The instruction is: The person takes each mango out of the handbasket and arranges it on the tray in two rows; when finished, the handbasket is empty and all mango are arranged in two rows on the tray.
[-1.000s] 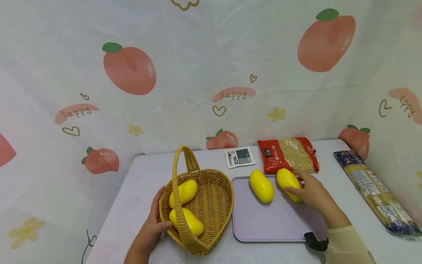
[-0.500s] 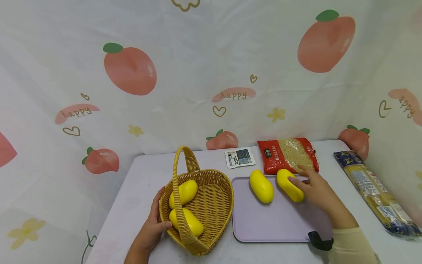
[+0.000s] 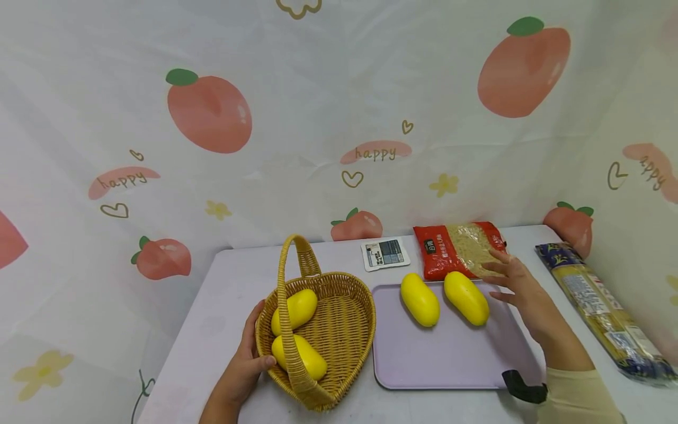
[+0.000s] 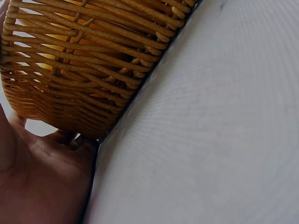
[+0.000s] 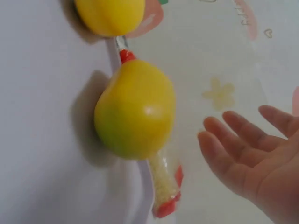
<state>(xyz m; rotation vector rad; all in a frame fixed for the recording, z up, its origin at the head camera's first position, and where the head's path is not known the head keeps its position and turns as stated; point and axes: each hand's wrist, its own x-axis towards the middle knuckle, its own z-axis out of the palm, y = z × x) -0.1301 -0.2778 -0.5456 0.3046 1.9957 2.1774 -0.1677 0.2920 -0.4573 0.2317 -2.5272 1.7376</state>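
My left hand [image 3: 241,365] grips the left side of a heart-shaped wicker basket [image 3: 339,330], thumb at the rim and fingers along the outer wall. Inside it, partly behind the handle, lie two yellow mangoes, an upper mango [image 3: 303,306] and a lower mango [image 3: 311,357]. Two more sit side by side on a lilac tray [image 3: 424,362]: a left mango [image 3: 420,300] and a right mango [image 3: 466,298]. My right hand [image 3: 521,288] hovers just right of that right mango, fingers spread and holding nothing. The right wrist view shows a gap between the hand [image 5: 261,158] and the nearer mango [image 5: 135,109].
Behind the tray lies a red pasta bag [image 3: 442,253], with a small white packet [image 3: 385,253] to its left. A long pack of noodles [image 3: 604,309] lies along the table's right side. A printed cloth [image 3: 296,194] hangs behind the white table [image 3: 228,294].
My right hand has let go of the right mango and drawn away to the right, its fingers spreading. That mango stays on the tray. The left hand and the basket have not moved.
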